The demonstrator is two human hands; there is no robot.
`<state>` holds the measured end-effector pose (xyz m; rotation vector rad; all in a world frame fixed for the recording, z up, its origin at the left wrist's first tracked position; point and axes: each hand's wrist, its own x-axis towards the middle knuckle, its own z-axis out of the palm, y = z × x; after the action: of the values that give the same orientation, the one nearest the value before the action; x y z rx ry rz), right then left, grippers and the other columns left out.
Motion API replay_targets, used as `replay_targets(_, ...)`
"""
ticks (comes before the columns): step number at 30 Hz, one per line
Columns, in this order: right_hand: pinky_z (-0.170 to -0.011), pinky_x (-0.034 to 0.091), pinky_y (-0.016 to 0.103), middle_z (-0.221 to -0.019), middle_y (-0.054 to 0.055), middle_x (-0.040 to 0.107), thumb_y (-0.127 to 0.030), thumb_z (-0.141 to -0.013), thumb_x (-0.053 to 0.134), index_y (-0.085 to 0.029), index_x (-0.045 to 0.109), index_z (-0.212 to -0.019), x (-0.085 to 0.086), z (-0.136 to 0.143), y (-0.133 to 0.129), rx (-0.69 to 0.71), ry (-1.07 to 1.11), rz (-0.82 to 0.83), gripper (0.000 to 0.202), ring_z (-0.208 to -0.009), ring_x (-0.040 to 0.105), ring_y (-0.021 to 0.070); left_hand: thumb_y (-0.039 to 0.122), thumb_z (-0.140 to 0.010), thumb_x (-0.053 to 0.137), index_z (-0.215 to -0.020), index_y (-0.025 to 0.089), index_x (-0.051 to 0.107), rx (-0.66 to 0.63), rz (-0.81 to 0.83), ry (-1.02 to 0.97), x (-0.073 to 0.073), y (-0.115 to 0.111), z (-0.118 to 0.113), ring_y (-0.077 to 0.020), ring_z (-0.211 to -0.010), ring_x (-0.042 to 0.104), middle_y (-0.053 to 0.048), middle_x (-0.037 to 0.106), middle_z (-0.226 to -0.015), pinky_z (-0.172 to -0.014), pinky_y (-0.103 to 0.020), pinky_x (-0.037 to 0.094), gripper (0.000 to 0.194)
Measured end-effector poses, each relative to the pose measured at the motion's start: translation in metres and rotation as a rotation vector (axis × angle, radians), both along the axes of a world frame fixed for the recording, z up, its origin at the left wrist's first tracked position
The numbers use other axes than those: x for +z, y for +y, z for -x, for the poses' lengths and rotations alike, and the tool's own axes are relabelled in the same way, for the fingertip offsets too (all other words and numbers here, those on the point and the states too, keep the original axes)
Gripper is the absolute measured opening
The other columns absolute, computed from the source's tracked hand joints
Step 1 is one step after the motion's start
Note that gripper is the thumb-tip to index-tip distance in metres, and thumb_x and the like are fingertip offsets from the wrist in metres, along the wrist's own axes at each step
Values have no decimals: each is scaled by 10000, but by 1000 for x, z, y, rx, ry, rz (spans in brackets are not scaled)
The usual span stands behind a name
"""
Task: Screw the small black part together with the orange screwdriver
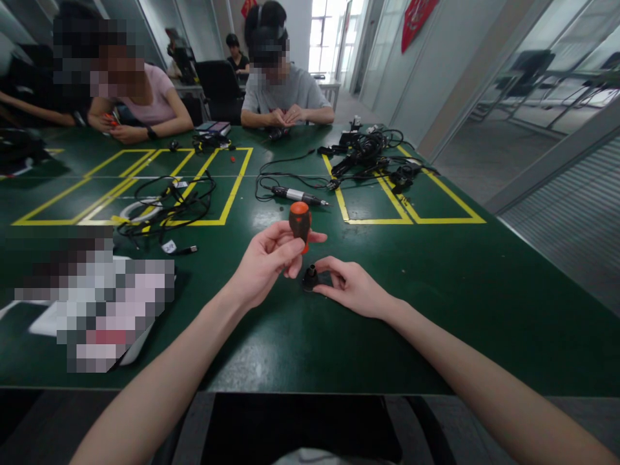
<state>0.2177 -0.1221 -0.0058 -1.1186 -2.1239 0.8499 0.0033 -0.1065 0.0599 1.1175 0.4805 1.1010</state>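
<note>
Above the near side of the green table, two bare hands are working at twelve o'clock from the seat. A partly pixelated pile is lying at ten o'clock. The right hand is curving around the right side of a small black cone, which is standing on the table with a metal stem pointing up; the thumb is reaching its base, but I cannot tell how firmly the fingers are gripping. Just beyond, the left hand is holding a stubby screwdriver handle off the table, thumb and fingers pinching its lower part, its orange end facing up.

Farther out, tangled cables are lying at eleven o'clock, and a black-and-silver pen-shaped tool is resting at twelve. Between twelve and one, a heap of black cords is spreading over yellow tape. Across the table, a person in pink is sitting at eleven o'clock and a person in grey at twelve, both handling small items.
</note>
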Motion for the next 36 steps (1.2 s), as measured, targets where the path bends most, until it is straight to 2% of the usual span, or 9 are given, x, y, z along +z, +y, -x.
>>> replay_targets(3,-570,368,254,-676,-70,597,-269,-930,739,-196,658,-1127,1,0,0,-1,-22,9,225,-513,457,104,352,-780,898,-987,161,753,-4,36,-20,0,0,0,-37,-492,515,-44,793,-888,-465,-175,410,317)
replay_targets(10,-573,382,252,-725,-50,641,-263,-935,728,-197,652,-1162,0,-1,0,9,-31,2,249,-518,470,103,449,-826,859,-1023,142,791,-9,10,44,0,-2,-1,-26,-506,489,-76,786,-958,-473,-190,381,371)
replay_targets(13,-571,376,253,-693,-60,615,-246,-926,725,-195,658,-1171,1,-2,0,8,-29,1,259,-514,463,104,422,-805,886,-1010,162,761,-21,-4,37,-1,-1,-1,-24,-502,498,-67,795,-995,-482,-188,397,354)
replay_targets(18,-565,365,253,-638,-78,555,-252,-926,724,-192,676,-1154,1,-1,-1,5,-27,11,240,-503,442,103,388,-797,893,-1044,171,737,-50,18,-5,-2,0,1,-28,-490,511,-34,777,-915,-462,-174,375,364)
replay_targets(23,-564,374,258,-632,-80,545,-251,-916,728,-182,685,-1164,2,-1,-1,1,-22,15,261,-508,444,106,476,-862,820,-1051,130,792,-51,33,14,0,2,2,-21,-487,479,-95,777,-985,-438,-188,329,396)
replay_targets(29,-561,383,257,-682,-57,600,-195,-903,674,-169,681,-1216,5,-2,-1,32,-30,13,315,-514,450,100,449,-843,864,-993,148,755,-30,29,-12,-2,1,0,-8,-479,489,-80,788,-1005,-441,-164,334,354)
replay_targets(32,-547,381,246,-837,-13,691,-102,-862,588,-167,663,-1258,6,-5,0,57,-10,35,408,-525,464,87,414,-831,883,-1019,176,708,-37,44,-35,-3,1,0,-19,-471,506,-44,793,-945,-451,-156,362,349)
replay_targets(34,-555,383,245,-914,8,706,-83,-819,586,-169,672,-1207,7,-10,2,47,-3,17,407,-564,479,91,403,-833,881,-1025,180,704,-45,51,-42,-2,2,0,-23,-469,514,-31,790,-907,-457,-154,372,343)
replay_targets(36,-587,393,251,-889,7,677,-93,-794,617,-178,694,-1066,9,-15,4,45,-21,-23,295,-622,497,108,397,-850,861,-1039,172,730,-54,51,-42,-2,2,1,-21,-474,516,-38,789,-915,-459,-154,373,322)
